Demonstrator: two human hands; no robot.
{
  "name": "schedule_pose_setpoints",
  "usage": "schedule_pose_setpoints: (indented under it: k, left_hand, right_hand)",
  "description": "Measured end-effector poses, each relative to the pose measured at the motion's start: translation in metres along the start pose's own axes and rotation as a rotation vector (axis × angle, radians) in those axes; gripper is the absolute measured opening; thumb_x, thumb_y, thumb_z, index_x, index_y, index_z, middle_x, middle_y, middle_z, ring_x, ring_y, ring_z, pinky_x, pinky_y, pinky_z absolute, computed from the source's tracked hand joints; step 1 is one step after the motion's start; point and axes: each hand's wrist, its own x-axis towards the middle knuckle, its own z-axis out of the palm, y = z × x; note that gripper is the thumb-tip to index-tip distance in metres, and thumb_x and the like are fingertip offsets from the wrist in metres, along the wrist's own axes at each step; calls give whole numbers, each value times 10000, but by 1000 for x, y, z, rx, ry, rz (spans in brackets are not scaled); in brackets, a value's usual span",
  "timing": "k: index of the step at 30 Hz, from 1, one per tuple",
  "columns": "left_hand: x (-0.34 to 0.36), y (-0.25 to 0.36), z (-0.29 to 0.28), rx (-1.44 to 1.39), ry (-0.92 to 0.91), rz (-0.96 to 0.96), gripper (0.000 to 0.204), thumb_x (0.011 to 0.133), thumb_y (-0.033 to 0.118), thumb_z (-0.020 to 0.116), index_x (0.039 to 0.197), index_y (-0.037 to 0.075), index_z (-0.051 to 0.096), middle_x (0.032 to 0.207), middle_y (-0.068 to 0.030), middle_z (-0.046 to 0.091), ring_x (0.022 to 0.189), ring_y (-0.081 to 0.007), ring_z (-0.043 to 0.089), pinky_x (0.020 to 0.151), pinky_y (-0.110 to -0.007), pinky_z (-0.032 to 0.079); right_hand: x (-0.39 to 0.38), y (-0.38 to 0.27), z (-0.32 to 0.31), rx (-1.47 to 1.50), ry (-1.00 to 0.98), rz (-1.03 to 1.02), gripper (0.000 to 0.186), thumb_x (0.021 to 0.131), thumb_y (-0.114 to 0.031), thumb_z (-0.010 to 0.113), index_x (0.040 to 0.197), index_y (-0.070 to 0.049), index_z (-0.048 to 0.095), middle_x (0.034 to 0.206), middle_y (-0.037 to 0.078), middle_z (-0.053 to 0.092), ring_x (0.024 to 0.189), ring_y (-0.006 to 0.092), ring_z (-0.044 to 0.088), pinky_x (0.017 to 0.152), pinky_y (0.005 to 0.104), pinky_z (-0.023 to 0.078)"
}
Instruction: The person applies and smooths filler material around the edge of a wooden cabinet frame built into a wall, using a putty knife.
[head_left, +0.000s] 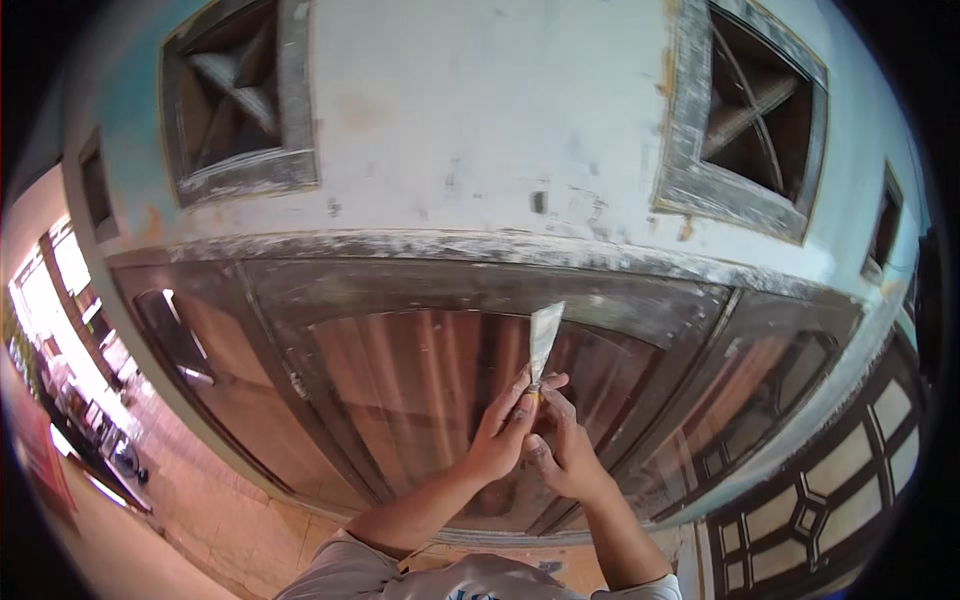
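Observation:
A putty knife (545, 335) with a broad, whitish-smeared blade points upward in front of the wooden window. Around its handle, of which a bit of yellow shows, my left hand (503, 428) is closed. Just to the right, my right hand (568, 452) has its fingers bent about the same handle, near the base of the blade. Much of the handle is hidden by the fingers. Behind the knife stands the dark-framed glass window (400, 400), with reddish-brown curtain folds seen through or in its panes.
White filler streaks run along the ledge (450, 243) above the window. The patchy pale wall (440, 120) holds a left vent opening (240, 100) and a right vent opening (760, 110). A dark patterned door or grille (810, 510) stands lower right; tiled floor (230, 520) lies lower left.

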Motion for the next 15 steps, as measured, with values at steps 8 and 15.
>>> schedule_pose_setpoints:
  k: [8, 15]
  left_hand:
    - [61, 14, 35, 940, -617, 271, 925, 932, 559, 594, 1596, 73, 171, 1646, -188, 172, 1513, -403, 167, 1213, -485, 177]
    - [163, 92, 39, 1689, -270, 874, 541, 847, 424, 678, 1364, 278, 611, 1531, -45, 446, 1451, -345, 332, 1170, -608, 223]
  right_hand:
    - [-49, 33, -58, 23, 554, -110, 527, 1017, -204, 383, 1483, 8, 258, 1119, 101, 549, 788, 109, 510, 714, 259, 443]
    - [-52, 33, -143, 192, 973, -76, 427, 1041, -255, 378, 1392, -17, 422, 1185, 79, 543, 852, 46, 474, 715, 183, 369]
